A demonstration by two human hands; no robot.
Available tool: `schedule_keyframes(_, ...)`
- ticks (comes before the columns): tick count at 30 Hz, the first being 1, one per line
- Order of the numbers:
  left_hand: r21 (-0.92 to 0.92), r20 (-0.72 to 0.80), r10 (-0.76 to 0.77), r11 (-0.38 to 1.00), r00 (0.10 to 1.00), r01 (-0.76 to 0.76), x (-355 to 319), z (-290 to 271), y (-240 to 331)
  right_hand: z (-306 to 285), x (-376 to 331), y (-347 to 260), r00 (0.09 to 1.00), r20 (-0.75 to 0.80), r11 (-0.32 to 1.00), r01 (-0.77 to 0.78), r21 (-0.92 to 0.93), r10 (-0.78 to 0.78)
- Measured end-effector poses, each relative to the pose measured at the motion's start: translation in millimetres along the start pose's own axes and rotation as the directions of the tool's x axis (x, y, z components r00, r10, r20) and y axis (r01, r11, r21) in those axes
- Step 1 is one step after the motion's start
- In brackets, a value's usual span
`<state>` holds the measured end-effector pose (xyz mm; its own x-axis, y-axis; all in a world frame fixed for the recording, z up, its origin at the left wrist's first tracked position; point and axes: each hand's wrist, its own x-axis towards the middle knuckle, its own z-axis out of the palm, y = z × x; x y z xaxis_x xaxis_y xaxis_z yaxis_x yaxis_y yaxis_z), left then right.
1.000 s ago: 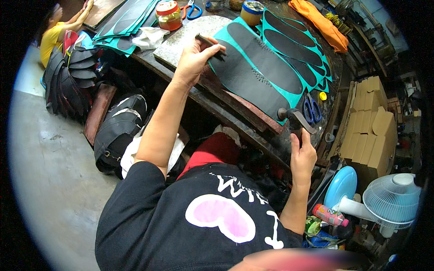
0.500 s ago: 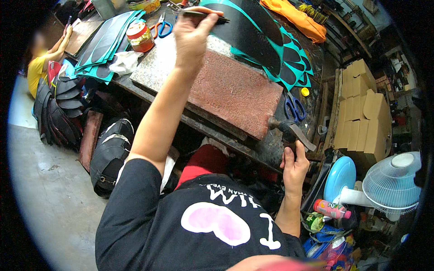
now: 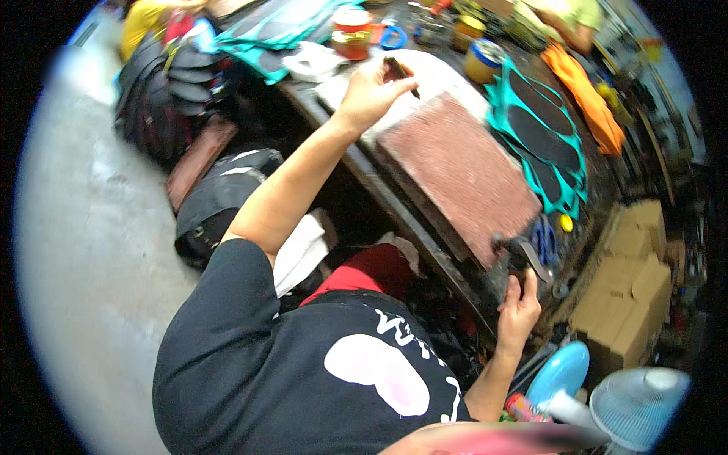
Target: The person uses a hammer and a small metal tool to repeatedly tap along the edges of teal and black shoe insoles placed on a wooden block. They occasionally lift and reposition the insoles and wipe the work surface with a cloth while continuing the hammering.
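Observation:
My left hand point(image 3: 371, 95) is raised over the pale far-left part of the worktop slab, fingers closed round a dark pen-shaped tool point(image 3: 396, 68) whose tip slants down to the right. Blur hides its exact kind. Low on the right, my right hand point(image 3: 521, 309) grips a hammer point(image 3: 523, 254) by its handle, partly hidden by my fingers. The hammer's head rests by the near right corner of a reddish rough slab point(image 3: 462, 174). Blue-handled scissors point(image 3: 544, 239) lie just beyond the hammer.
Teal-edged sheets with dark ovals point(image 3: 538, 144) lie right of the slab, near an orange cloth point(image 3: 588, 98). Jars, one red-lidded point(image 3: 352, 34) and one blue-lidded point(image 3: 484, 61), stand behind. Cardboard boxes point(image 3: 622, 303) and a fan point(image 3: 641, 406) are at right. Other people sit across the bench.
My view has turned, shifting the bench rightward and tilting it. The large black sheet behind the slab no longer shows there; a blue-lidded jar does. Both hands keep their tools.

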<state>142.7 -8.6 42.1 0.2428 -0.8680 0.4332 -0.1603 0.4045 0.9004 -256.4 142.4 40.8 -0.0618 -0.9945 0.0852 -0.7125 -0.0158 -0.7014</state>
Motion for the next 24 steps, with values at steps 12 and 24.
schedule_keyframes(12,0.942,-0.327,0.086,-0.045,0.941,0.331,99,-229,-56,2,9,-4,0.991,0.007,0.970,0.131,-0.203,-0.133)
schedule_keyframes(24,0.997,-0.048,0.833,0.070,0.551,-0.019,136,-253,-13,4,9,2,0.994,0.009,0.965,0.105,-0.241,-0.106)
